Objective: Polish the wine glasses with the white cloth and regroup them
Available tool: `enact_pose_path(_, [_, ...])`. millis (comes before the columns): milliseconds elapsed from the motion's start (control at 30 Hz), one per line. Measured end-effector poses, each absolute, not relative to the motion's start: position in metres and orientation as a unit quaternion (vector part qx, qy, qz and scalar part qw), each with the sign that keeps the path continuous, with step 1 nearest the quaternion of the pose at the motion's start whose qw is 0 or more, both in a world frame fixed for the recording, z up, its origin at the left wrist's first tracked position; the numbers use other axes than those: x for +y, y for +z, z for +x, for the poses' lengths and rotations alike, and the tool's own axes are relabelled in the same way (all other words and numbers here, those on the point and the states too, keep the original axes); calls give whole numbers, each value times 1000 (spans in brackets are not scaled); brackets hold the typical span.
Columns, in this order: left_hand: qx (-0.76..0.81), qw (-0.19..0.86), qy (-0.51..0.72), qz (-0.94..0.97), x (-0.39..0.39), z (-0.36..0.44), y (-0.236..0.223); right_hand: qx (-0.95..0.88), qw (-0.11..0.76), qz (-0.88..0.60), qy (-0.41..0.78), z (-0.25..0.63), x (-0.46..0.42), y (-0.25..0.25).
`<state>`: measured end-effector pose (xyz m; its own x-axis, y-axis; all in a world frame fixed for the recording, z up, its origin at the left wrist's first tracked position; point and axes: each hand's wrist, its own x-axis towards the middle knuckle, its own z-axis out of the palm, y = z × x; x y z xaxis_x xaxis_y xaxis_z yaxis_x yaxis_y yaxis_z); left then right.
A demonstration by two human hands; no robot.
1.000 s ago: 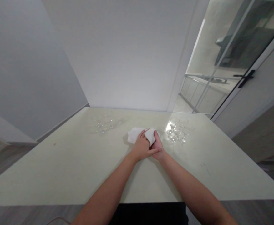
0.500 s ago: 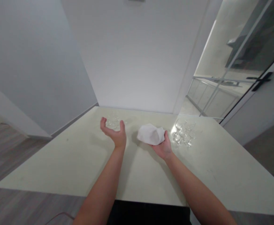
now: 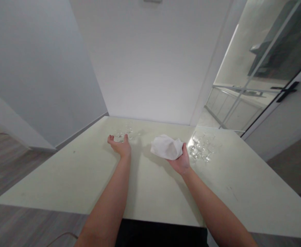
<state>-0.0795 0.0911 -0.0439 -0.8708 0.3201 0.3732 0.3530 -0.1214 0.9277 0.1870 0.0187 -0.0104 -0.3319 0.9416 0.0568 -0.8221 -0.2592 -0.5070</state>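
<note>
A crumpled white cloth rests in my right hand, which is cupped palm-up around it above the pale table. My left hand is stretched forward with fingers apart, holding nothing, right in front of a cluster of clear glasses at the far left of the table. A second cluster of clear stemmed glasses stands just right of my right hand.
White walls rise behind the table. A glass partition and a door with a dark handle are on the right. Wood flooring shows at left.
A second ago both hands were together on the cloth on the table. My right hand lifted the cloth, and my left hand let go and reached forward toward the left glasses.
</note>
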Motion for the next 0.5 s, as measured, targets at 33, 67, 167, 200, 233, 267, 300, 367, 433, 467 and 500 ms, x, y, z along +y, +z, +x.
enact_pose_path(33, [-667,-10,-702,-250,92,-82,-46,-234,564,-128,781,187,19,-11])
enact_pose_path(67, [-669,-26,-700,-248,94,-84,-48,-237,567,-127,779,188,20,-11])
enact_pose_path(167, [-655,-9,-722,-224,95,-87,-47,-241,573,-128,772,190,22,-11])
enact_pose_path(200, [-640,16,-737,-215,94,-86,-44,-242,576,-131,770,191,23,-11])
enact_pose_path(233, [-620,40,-754,-213,92,-84,-40,-242,579,-134,767,192,23,-10])
enact_pose_path(267, [-595,58,-769,-226,89,-80,-34,-244,582,-137,763,193,23,-8])
enact_pose_path(300, [-567,66,-779,-261,84,-74,-28,-246,586,-139,759,193,22,-6])
enact_pose_path(367, [-517,42,-767,-378,70,-56,-15,-259,592,-136,751,194,19,0])
enact_pose_path(433, [-485,-1,-703,-521,53,-31,-6,-283,589,-133,745,193,16,5])
enact_pose_path(467, [-468,-18,-653,-596,44,-17,-3,-299,586,-138,740,192,15,6])
enact_pose_path(500, [-438,-41,-588,-678,36,-3,-2,-315,588,-148,730,192,15,5])
